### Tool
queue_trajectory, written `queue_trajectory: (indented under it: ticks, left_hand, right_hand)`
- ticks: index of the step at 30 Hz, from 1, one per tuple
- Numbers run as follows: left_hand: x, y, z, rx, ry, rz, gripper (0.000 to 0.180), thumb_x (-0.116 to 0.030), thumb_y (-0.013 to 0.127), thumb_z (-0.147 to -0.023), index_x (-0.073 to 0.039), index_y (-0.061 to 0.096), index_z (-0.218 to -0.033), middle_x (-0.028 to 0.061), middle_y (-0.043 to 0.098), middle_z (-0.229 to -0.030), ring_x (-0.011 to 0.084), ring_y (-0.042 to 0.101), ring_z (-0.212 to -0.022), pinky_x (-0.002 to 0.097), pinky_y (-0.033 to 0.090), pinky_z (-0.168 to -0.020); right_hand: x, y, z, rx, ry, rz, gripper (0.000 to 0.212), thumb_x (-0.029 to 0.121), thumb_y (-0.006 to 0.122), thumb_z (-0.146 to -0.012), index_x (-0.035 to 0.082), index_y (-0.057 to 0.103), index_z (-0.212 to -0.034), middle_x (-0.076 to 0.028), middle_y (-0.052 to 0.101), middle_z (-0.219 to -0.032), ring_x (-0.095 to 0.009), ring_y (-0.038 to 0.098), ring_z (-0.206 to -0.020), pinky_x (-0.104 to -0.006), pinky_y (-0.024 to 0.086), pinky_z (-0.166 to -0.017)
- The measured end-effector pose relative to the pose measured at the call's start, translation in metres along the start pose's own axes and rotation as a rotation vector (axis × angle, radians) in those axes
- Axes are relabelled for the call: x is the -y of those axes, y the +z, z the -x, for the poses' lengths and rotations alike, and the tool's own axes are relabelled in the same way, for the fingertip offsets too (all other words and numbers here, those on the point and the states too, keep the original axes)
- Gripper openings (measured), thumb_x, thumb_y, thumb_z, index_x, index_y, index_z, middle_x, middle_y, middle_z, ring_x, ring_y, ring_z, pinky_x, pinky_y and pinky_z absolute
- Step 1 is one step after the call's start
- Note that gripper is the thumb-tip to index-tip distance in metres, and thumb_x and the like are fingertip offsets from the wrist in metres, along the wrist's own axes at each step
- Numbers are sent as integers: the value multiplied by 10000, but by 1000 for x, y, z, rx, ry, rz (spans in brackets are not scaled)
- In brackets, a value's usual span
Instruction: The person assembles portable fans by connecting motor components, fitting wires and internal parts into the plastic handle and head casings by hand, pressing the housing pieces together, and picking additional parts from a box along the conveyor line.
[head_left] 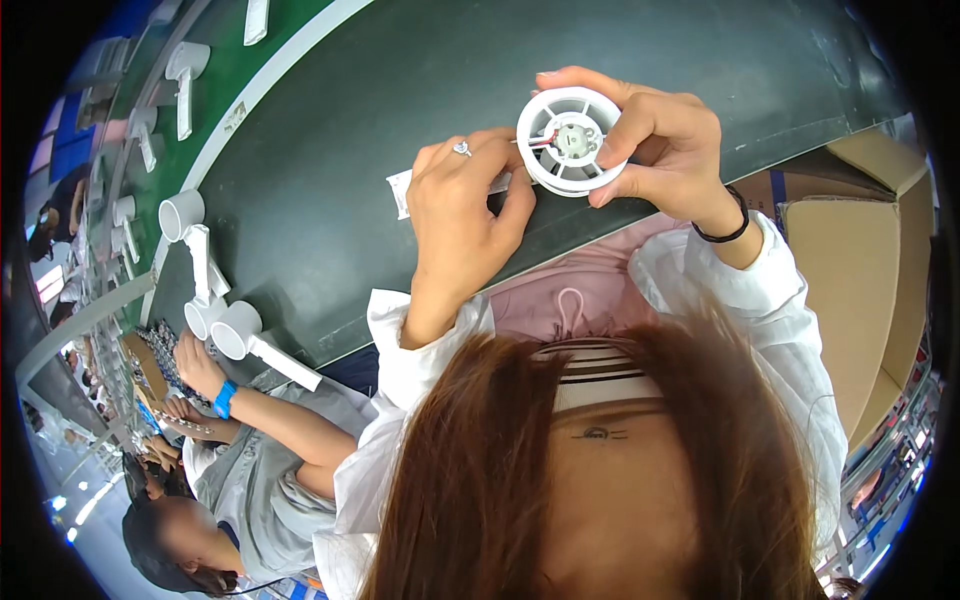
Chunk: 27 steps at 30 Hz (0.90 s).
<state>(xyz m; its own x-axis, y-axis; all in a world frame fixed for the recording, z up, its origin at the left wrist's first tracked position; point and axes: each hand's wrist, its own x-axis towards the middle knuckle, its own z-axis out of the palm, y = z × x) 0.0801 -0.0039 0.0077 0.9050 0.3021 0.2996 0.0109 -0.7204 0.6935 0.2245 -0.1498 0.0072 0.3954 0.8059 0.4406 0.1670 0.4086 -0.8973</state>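
A round white fan housing (582, 183), with spokes and a small motor (575, 143) at its hub, is held over the dark work surface. My right hand (665, 145) grips its rim from the right, thumb and fingers closed around the edge. A reddish wire shows left of the motor. My left hand (465, 205), with a ring on one finger, is closed around a white handle (400, 195) whose end sticks out on the left. The handle runs toward the housing, but my fingers cover where they meet.
Several similar white fan housings with handles (237, 330) lie to the left, some on a green strip (215, 85) beyond a pale rail (270, 70). A co-worker with a blue wristband (225, 398) reaches in there. On the right stands an open cardboard box (835, 280).
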Motion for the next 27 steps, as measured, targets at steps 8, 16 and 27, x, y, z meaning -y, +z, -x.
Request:
queue_trajectory:
  ticks: [8, 16, 27]
  left_hand:
    - [-2, 5, -2, -23, -20, -20, 42, -52, 648, -694, -51, 621, -726, 31, 687, -829, 230, 578, -665, 346, 409, -677]
    - [-1, 12, -7, -77, -7, -24, 97, -37, 650, -674, -37, 639, -771, 61, 669, -759, 247, 593, -634, 341, 433, -663]
    - [4, 18, -6, -123, -12, 14, 59, -15, 615, -660, -34, 571, -694, 75, 591, -655, 278, 573, -613, 375, 449, -672]
  right_hand:
    - [-4, -15, 0, 70, 20, 57, 302, 98, 852, -582, 26, 593, -721, -304, 647, -1005, -459, 557, -1137, -444, 539, -845]
    - [-8, -27, -1, 104, 34, 68, 304, 127, 853, -574, 41, 607, -730, -379, 541, -1175, -459, 595, -1076, -482, 509, -896]
    - [-18, -30, -1, 136, -2, 154, 312, 230, 864, -575, 64, 643, -718, -322, 602, -1134, -443, 598, -1087, -567, 339, -1043]
